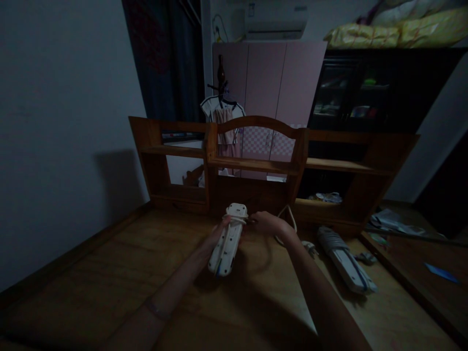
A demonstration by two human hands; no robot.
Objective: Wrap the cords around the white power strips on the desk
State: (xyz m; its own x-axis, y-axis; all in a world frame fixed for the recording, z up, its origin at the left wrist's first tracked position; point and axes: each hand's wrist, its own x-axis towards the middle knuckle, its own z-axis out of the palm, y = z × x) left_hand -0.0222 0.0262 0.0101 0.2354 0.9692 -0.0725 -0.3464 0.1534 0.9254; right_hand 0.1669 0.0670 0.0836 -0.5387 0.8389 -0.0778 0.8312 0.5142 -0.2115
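Note:
A white power strip (227, 251) is held above the wooden surface, its screw-dotted underside facing me. My left hand (219, 230) is closed around its left side, with some fingers hidden behind it. White cord (236, 219) is wound around the far end of the strip. My right hand (268, 223) is closed just right of that end, pinching the cord. From there a loose loop of cord (293, 222) hangs to the surface, near a plug (310, 247). Farther right lies a second power strip (347, 265) with its grey-looking cord wrapped around one end.
A low wooden shelf unit (256, 165) stands along the far edge of the wooden surface (146, 273). Another plug (366, 257) lies beside the second strip. On the right, a raised wooden ledge (413, 297) borders the surface, with a blue flat item (441, 273) beyond. A wall (73, 146) rises at left.

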